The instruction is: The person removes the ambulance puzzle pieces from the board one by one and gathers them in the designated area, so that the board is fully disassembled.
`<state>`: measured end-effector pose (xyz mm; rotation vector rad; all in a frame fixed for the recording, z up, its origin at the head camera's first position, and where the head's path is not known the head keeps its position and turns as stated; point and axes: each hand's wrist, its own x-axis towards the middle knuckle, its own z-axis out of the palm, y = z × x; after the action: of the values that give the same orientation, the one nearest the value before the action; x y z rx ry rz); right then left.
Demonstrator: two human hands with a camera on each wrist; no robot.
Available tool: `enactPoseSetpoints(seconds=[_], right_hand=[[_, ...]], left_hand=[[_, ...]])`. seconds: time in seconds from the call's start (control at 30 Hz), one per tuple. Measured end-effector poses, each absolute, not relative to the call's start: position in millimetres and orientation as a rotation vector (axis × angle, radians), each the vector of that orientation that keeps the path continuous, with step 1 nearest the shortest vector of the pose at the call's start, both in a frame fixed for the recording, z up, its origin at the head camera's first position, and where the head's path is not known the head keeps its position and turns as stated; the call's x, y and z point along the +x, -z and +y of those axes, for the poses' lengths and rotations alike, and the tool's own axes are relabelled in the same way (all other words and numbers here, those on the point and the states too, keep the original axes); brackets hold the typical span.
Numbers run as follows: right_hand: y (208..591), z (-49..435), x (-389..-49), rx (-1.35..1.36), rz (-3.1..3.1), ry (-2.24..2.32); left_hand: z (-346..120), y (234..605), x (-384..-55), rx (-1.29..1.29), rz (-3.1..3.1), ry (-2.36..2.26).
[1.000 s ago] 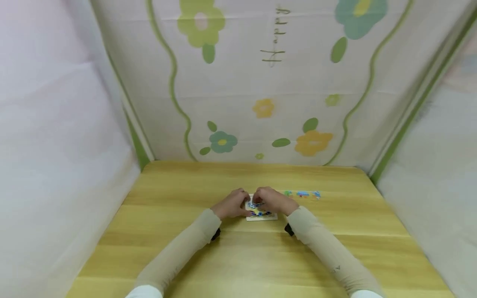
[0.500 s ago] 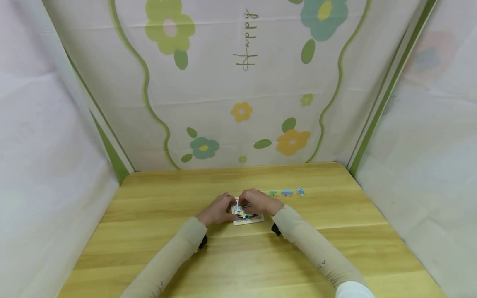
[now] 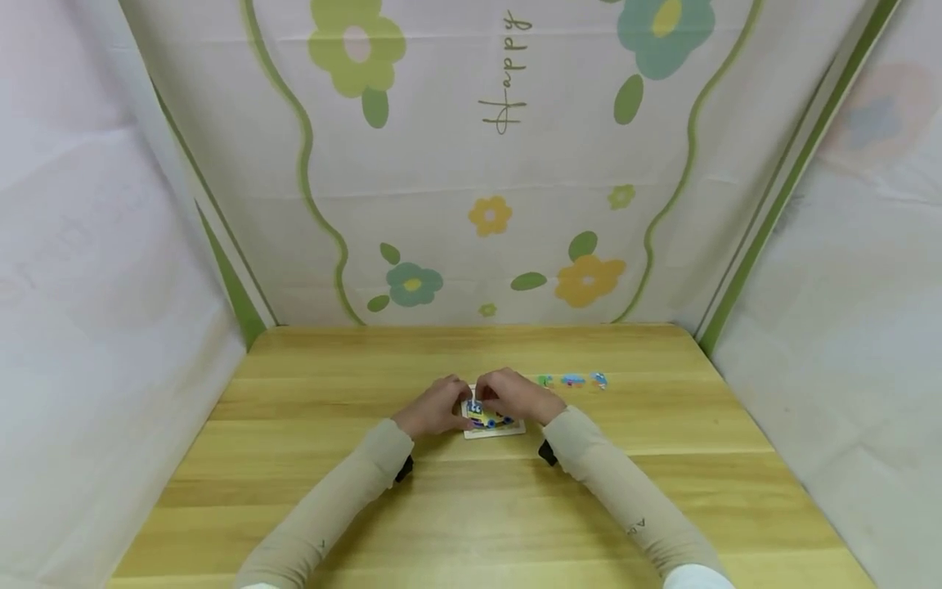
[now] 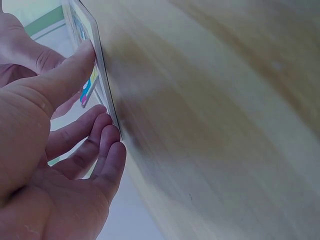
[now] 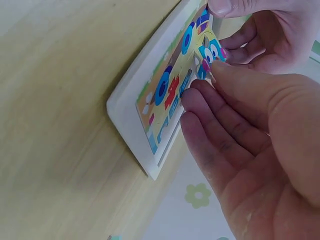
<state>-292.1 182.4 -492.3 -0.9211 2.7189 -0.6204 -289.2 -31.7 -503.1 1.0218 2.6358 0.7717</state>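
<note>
- Puzzle piece (image 5: 210,54) is pinched by fingers of right hand (image 3: 515,394).
- Puzzle board (image 5: 125,110) is gripped at left edge by left hand (image 3: 436,406).
- Wide room is left toward desk (image 3: 471,515) sides.

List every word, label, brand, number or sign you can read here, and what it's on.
"Happy": handwritten style, turned sideways, on the back cloth.
Too faint to read: lettering on the left cloth.
Too small to read: dark marks on the right sleeve and left sleeve.
Unclear: blue letter-like shapes on the puzzle board; can't tell if they are characters.
No brand or number readable.
</note>
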Motion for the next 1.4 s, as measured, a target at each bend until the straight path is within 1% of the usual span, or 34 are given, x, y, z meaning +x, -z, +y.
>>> enactPoseSetpoints(seconds=[0.2,0.4,0.73,1.17,1.4], right_hand=[[493,180,-293,-0.902,2.704,0.664],[492,177,-296,-0.955,2.659,0.737],[489,184,-297,-0.874,2.667,0.767],[497,184,-293,-0.837,2.628,0.838],[491,187,-295,-0.833,2.673,0.845]], left_hand=[[-35,502,-289,1.041,2.626,-0.76],[-40,503,-289,1.005,2.644,-0.777],[-33,503,-299,1.026,2.63,-0.756],[-36,509,-300,1.041,2.614,-0.747],[-37,509,-299,1.046,2.636,-0.728]])
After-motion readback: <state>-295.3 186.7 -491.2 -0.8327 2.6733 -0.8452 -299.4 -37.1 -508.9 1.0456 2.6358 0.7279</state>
